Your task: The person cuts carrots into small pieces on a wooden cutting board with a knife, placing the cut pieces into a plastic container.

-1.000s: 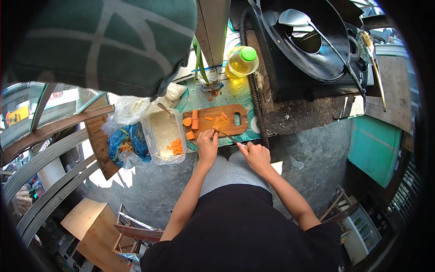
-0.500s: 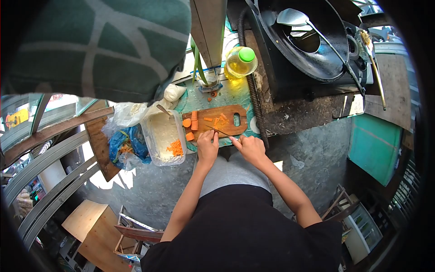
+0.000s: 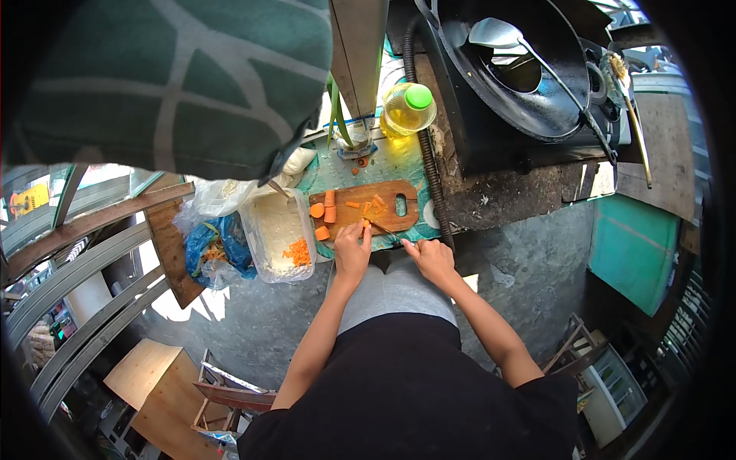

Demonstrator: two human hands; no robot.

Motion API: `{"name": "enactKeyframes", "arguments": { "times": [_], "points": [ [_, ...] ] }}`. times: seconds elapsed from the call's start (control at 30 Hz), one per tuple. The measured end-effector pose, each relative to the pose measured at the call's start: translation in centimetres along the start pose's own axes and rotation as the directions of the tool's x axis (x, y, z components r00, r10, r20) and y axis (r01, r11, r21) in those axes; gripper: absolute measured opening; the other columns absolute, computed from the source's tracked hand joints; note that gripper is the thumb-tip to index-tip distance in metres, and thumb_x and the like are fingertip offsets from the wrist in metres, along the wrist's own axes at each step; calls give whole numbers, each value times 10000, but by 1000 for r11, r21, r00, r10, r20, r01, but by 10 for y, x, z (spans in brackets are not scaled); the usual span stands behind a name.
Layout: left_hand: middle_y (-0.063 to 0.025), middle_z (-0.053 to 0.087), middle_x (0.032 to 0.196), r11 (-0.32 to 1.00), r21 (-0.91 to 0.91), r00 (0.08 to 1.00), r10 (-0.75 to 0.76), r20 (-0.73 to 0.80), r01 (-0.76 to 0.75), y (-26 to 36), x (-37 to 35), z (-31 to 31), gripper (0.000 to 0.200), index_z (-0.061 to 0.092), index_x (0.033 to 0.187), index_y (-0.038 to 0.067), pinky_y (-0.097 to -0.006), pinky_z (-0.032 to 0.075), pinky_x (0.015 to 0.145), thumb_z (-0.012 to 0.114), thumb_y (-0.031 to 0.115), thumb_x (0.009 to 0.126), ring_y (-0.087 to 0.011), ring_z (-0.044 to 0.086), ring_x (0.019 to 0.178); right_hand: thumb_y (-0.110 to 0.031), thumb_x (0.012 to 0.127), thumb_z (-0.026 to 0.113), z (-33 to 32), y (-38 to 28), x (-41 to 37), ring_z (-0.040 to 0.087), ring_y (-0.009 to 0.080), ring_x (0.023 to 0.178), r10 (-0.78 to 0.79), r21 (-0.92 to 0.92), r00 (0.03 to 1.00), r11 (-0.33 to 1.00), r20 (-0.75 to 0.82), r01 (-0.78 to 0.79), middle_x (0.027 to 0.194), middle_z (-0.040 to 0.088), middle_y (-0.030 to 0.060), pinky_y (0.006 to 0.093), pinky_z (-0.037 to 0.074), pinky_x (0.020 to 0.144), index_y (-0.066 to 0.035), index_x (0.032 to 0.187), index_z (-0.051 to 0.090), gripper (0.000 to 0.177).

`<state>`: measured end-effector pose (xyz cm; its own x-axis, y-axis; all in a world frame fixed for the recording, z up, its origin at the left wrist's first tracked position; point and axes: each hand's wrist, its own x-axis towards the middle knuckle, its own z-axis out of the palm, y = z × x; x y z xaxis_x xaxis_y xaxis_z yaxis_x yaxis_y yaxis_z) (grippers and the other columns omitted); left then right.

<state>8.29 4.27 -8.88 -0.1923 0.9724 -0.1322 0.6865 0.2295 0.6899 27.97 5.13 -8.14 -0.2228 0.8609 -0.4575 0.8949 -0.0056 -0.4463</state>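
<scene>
My left hand [image 3: 353, 251] is at the near edge of a wooden cutting board [image 3: 345, 193], its fingers pinched on a small carrot piece [image 3: 365, 223]. My right hand [image 3: 429, 257] is closed around the handle of a knife [image 3: 383, 228], whose thin blade points left toward those fingertips. Cut carrot strips [image 3: 376, 205] lie near the board's handle hole. Thicker carrot chunks [image 3: 330, 205] are at the board's left end. Beside it, a clear plastic tub [image 3: 264, 222] contains pale flour-like powder, diced carrot [image 3: 297, 251] and a spoon, its handle leaning on the rim.
A green-capped oil bottle [image 3: 408, 111] stands behind the board, near a ribbed hose [image 3: 427, 169]. A wok [image 3: 552, 115] with a metal spatula [image 3: 497, 33] sits on the stove at right. Left are a blue plastic bag [image 3: 218, 249] and hanging dark cloth [image 3: 169, 84].
My right hand has drawn back toward me and slightly right with the knife, its blade sliding away from the middle of the board. My left fingers still pinch at the board's near edge.
</scene>
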Motion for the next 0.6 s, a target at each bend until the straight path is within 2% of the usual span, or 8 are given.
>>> {"name": "enactKeyframes", "arguments": {
  "times": [0.07, 0.13, 0.2, 0.27, 0.43, 0.53, 0.6],
  "points": [
    [-204, 670, 890, 999, 16, 1000, -28, 2, 28, -2, -1, -4, 253, 671, 1004, -75, -402, 496, 743, 656, 111, 834, -331, 619, 811, -539, 919, 496, -1, -1, 0, 620, 374, 597, 155, 163, 972, 969, 174, -184, 571, 588, 194, 455, 478, 578, 10, 599, 605, 645],
    [-197, 670, 874, 998, 26, 999, -51, 0, 51, -3, -1, -9, 260, 673, 1003, -71, -395, 495, 735, 664, 121, 829, -316, 619, 795, -551, 920, 491, -2, -4, 2, 608, 362, 580, 152, 216, 964, 956, 217, -200, 555, 568, 193, 452, 469, 584, 24, 593, 586, 668],
    [-181, 667, 840, 985, 30, 985, -171, 7, 171, -4, -1, -20, 271, 679, 1000, -58, -381, 493, 711, 683, 143, 818, -282, 617, 752, -562, 921, 485, -4, -12, 8, 595, 349, 563, 148, 268, 954, 938, 259, -219, 539, 549, 192, 449, 460, 589, 39, 588, 566, 692],
    [-171, 666, 823, 982, 30, 982, -186, -5, 187, -12, -2, -26, 272, 683, 994, -47, -373, 492, 689, 695, 154, 810, -266, 615, 714, -594, 916, 451, -1, -26, 19, 619, 408, 686, 168, 328, 894, 889, 415, -320, 640, 603, 231, 465, 468, 666, 43, 634, 600, 713],
    [-177, 668, 825, 977, 56, 978, -204, -40, 206, -19, 2, -35, 260, 678, 1006, -29, -381, 496, 674, 693, 144, 813, -284, 625, 702, -607, 922, 426, 31, -29, 33, 594, 380, 620, 138, 448, 905, 832, 402, -326, 593, 568, 233, 460, 458, 655, 64, 633, 584, 747],
    [-146, 674, 790, 985, 88, 984, -139, -110, 149, -22, 1, -30, 266, 679, 1014, -5, -355, 490, 610, 712, 140, 793, -228, 616, 626, -602, 926, 419, 29, -18, 29, 577, 360, 590, 196, 463, 928, 822, 318, -332, 572, 545, 233, 463, 452, 644, 71, 628, 579, 754],
    [-144, 673, 783, 981, 96, 981, -158, -111, 169, -16, 2, -32, 266, 674, 1014, -5, -353, 491, 607, 713, 140, 795, -226, 618, 625, -599, 930, 415, 25, -8, 27, 576, 358, 586, 285, 443, 922, 813, 263, -378, 573, 538, 237, 459, 452, 638, 73, 623, 570, 754]
  ]
}}
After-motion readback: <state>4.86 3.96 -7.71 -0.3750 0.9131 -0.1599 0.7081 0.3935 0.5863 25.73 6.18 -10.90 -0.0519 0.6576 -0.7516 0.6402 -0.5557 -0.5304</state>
